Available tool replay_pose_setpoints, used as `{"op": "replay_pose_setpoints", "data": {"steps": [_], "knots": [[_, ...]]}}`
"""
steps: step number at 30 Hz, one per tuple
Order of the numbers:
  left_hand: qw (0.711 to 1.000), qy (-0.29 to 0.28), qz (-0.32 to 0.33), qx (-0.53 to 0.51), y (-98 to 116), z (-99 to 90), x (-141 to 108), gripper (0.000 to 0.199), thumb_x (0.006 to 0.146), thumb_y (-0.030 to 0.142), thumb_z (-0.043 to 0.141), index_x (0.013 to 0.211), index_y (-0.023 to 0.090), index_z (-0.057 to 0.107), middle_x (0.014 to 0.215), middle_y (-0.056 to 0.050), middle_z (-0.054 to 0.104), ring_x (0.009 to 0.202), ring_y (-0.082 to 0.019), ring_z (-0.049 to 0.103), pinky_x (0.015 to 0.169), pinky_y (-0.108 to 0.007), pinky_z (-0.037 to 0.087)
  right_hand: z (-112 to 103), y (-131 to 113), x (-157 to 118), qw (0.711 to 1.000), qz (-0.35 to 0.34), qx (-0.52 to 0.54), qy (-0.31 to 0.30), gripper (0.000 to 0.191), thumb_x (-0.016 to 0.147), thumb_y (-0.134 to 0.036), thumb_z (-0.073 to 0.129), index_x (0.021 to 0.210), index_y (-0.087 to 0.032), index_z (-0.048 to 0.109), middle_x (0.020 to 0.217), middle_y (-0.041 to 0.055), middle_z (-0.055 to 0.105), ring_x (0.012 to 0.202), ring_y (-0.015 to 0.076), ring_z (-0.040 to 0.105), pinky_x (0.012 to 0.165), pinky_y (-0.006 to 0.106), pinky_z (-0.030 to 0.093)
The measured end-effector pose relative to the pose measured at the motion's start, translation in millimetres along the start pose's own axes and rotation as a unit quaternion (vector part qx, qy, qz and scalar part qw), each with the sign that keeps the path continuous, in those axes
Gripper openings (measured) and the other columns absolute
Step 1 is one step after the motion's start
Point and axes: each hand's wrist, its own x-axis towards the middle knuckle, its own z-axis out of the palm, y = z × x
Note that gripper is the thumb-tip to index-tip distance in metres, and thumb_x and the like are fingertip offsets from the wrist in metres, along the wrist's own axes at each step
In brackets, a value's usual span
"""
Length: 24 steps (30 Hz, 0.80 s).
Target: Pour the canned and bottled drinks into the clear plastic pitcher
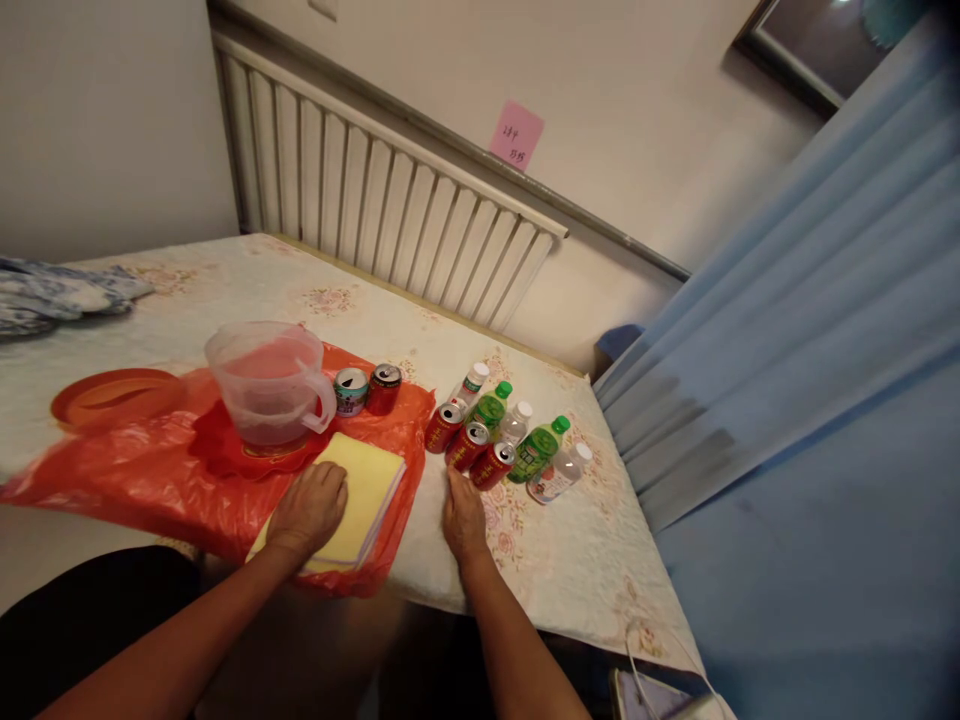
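My left hand (311,508) rests on a folded yellow cloth (367,490), its fingers curled in and nothing visible in them. The cloth lies on a red plastic bag (142,490). My right hand (465,515) is at the near side of three red drink cans, its fingers stretched against or just beside them; exact contact is partly hidden. The cans stand in a slanting row: left can (442,428), middle can (466,448), right can (493,467). Close behind them is a row of bottles, including a green-capped bottle (538,450) and a white-capped bottle (559,475).
On the bag stand a clear plastic jug (262,375) in a red dish (214,440), a teal can (350,392) and a dark red can (384,390). An orange lid (116,397) lies left. A radiator (375,190) backs the table; a blue curtain (810,300) hangs right.
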Motion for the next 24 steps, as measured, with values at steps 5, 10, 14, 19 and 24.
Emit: {"op": "replay_pose_setpoints", "data": {"steps": [5, 10, 14, 19, 24], "knots": [[1.000, 0.008, 0.008, 0.005, 0.9, -0.5, -0.5, 0.019, 0.095, 0.024, 0.042, 0.093, 0.018, 0.060, 0.093, -0.009, 0.063, 0.093, -0.026, 0.057, 0.084, -0.038, 0.043, -0.4, -0.4, 1.6, 1.000, 0.007, -0.004, -0.006, 0.058, 0.089, -0.004, 0.035, 0.144, -0.015, 0.049, 0.138, 0.0127, 0.060, 0.125, 0.0224, 0.056, 0.108, 0.044, 0.045], [1.000, 0.015, 0.017, 0.006, 2.2, -3.4, -0.6, 0.019, 0.095, 0.023, 0.042, 0.091, 0.018, 0.060, 0.093, -0.009, 0.062, 0.092, -0.026, 0.057, 0.084, -0.038, 0.043, -2.9, -3.2, 0.8, 1.000, 0.024, 0.007, 0.004, 0.054, 0.089, -0.005, 0.036, 0.140, -0.014, 0.052, 0.133, 0.0141, 0.063, 0.122, 0.0233, 0.059, 0.107, 0.045, 0.046], [1.000, 0.026, 0.009, -0.006, 3.5, -4.8, -2.2, 0.018, 0.095, 0.020, 0.042, 0.090, 0.018, 0.059, 0.092, -0.009, 0.061, 0.091, -0.025, 0.057, 0.084, -0.037, 0.044, -5.7, -15.5, -0.8, 0.999, 0.023, 0.026, 0.027, 0.048, 0.089, -0.009, 0.043, 0.134, -0.015, 0.057, 0.125, 0.0149, 0.066, 0.115, 0.0251, 0.061, 0.102, 0.046, 0.050], [0.999, 0.027, 0.008, -0.016, 4.2, -4.6, -4.5, 0.017, 0.094, 0.019, 0.044, 0.086, 0.018, 0.059, 0.088, -0.008, 0.060, 0.089, -0.025, 0.057, 0.084, -0.038, 0.044, -7.3, -54.4, 36.7, 0.995, 0.013, 0.091, 0.028, 0.044, 0.088, -0.011, 0.047, 0.131, -0.016, 0.058, 0.119, 0.0138, 0.068, 0.111, 0.0237, 0.063, 0.098, 0.042, 0.052], [0.999, 0.032, 0.018, -0.021, 6.5, -9.4, -6.5, 0.018, 0.094, 0.018, 0.043, 0.087, 0.018, 0.060, 0.090, -0.009, 0.060, 0.089, -0.026, 0.055, 0.084, -0.040, 0.043, 4.5, -89.7, 123.1, 0.992, 0.013, 0.121, 0.030, 0.048, 0.088, -0.020, 0.057, 0.135, -0.016, 0.055, 0.129, 0.0149, 0.064, 0.120, 0.0252, 0.059, 0.104, 0.042, 0.048]]}}
